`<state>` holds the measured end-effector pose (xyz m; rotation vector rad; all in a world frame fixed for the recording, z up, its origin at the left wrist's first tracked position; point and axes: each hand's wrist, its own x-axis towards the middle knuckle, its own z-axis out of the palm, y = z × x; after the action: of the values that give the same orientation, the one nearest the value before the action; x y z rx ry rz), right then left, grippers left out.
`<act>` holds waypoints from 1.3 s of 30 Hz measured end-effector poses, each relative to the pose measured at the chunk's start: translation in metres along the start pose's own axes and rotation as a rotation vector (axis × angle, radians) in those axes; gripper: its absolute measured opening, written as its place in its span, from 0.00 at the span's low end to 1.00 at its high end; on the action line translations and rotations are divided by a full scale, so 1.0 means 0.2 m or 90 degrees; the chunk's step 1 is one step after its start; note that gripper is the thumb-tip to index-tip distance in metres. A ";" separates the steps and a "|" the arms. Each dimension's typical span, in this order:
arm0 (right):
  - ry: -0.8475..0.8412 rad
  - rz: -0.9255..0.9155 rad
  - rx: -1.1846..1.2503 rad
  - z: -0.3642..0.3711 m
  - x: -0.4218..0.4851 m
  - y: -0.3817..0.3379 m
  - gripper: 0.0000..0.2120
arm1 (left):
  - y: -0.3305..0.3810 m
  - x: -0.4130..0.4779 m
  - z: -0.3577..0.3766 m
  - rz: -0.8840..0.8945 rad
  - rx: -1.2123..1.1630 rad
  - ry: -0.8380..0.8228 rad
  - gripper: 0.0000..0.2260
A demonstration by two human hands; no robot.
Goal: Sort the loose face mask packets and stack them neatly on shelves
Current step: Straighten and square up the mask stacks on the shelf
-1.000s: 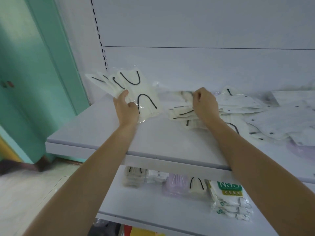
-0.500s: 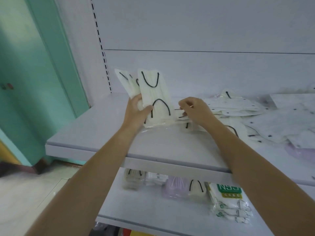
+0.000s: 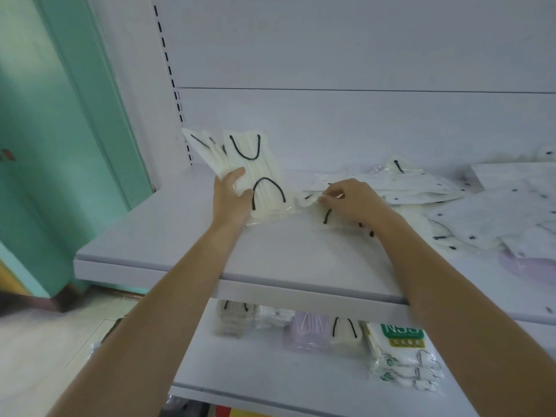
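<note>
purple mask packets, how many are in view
2. One purple packet sits on the lower shelf. A second purple packet lies at the right end of the upper shelf, partly under the white pile. More may be hidden beneath it.

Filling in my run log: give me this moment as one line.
left hand: holds fanned mask packets | right hand: pinches loose packet beside pile | place: upper shelf

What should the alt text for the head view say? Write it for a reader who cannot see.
A person's left hand holds a fan of cream mask packets upright on a white shelf while the right hand pinches another packet from the loose pile beside it. More packets sit on the lower shelf.
</note>
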<state>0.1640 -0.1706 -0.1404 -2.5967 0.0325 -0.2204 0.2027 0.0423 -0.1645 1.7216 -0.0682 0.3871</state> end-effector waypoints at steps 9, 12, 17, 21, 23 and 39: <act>0.333 -0.027 0.265 -0.02 0.00 -0.03 0.07 | 0.03 -0.02 -0.03 0.004 0.014 0.073 0.20; 0.309 -0.133 0.414 -0.05 -0.05 -0.08 0.06 | 0.06 -0.04 -0.01 -0.069 -0.074 -0.035 0.15; -0.078 -0.313 0.191 0.05 -0.10 -0.14 0.14 | 0.07 -0.02 -0.03 -0.168 -0.236 -0.193 0.12; -0.138 -0.245 0.187 0.05 -0.09 -0.11 0.19 | 0.03 -0.02 -0.04 -0.077 -0.123 -0.242 0.12; -0.061 -0.188 0.196 0.04 -0.08 -0.10 0.16 | 0.03 -0.03 -0.05 -0.054 -0.137 -0.213 0.17; 0.162 -0.137 0.437 0.02 -0.09 -0.17 0.38 | 0.17 -0.13 -0.05 0.203 -0.092 -0.235 0.50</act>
<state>0.1463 -0.1392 -0.1292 -1.8745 -0.1993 -0.5349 0.1669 0.0399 -0.1382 1.6223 -0.6299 0.2833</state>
